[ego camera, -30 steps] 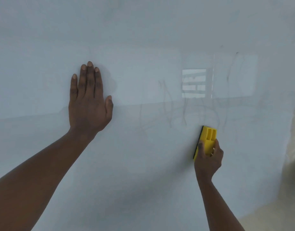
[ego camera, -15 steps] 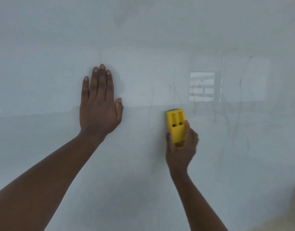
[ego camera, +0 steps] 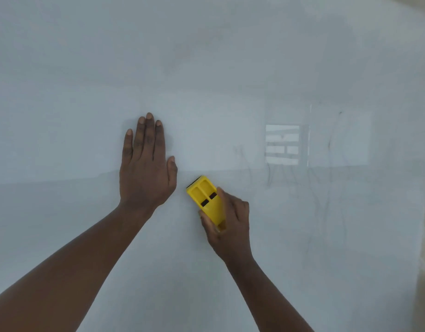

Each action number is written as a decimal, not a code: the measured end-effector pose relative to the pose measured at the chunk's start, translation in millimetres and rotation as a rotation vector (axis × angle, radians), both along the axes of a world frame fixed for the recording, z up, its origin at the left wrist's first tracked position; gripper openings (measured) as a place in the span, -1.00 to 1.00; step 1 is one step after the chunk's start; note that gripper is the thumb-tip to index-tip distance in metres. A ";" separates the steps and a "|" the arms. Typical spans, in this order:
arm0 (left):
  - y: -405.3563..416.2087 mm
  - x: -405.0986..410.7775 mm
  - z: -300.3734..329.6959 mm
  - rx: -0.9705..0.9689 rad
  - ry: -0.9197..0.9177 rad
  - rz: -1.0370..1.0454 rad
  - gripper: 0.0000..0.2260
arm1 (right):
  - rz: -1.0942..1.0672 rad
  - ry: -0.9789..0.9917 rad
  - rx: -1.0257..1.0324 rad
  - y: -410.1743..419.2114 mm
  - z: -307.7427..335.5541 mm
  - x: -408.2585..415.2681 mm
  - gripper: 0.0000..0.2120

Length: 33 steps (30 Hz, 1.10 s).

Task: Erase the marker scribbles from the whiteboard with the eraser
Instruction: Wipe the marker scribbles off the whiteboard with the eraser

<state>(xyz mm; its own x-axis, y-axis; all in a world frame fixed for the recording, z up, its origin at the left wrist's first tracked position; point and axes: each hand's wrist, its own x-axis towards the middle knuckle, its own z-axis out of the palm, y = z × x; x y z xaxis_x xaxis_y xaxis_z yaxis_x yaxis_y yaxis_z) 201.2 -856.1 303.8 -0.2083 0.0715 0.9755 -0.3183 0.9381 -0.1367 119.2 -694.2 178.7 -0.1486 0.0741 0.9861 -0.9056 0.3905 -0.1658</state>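
Observation:
A large whiteboard [ego camera: 230, 56] fills the view. Faint grey marker scribbles [ego camera: 326, 183] run in thin lines across its right half. My right hand [ego camera: 228, 224] grips a yellow eraser [ego camera: 206, 200] by its lower end and presses it flat on the board, tilted with its top to the left. The eraser lies left of the scribbles and just right of my left hand [ego camera: 145, 164]. That left hand rests flat on the board with its fingers together, pointing up, and holds nothing.
A bright window reflection [ego camera: 282, 144] shows on the board among the scribbles. The board's right edge [ego camera: 422, 212] meets a beige wall at the far right.
My right hand has swept the eraser to the left across the board, from under the scribbles to beside my left hand. The left hand stays flat on the board.

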 end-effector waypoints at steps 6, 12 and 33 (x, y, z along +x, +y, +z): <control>4.1 -12.3 19.0 -0.021 0.021 0.045 -0.38 | -0.053 -0.258 -0.383 82.8 50.2 -59.2 -0.40; 4.7 -13.9 16.6 -0.027 0.032 0.068 -0.38 | -0.155 -0.473 -0.666 157.0 42.7 -109.8 -0.37; 7.7 -9.9 11.6 0.001 0.022 -0.095 -0.42 | -0.070 0.152 0.338 44.2 23.3 -16.6 -0.47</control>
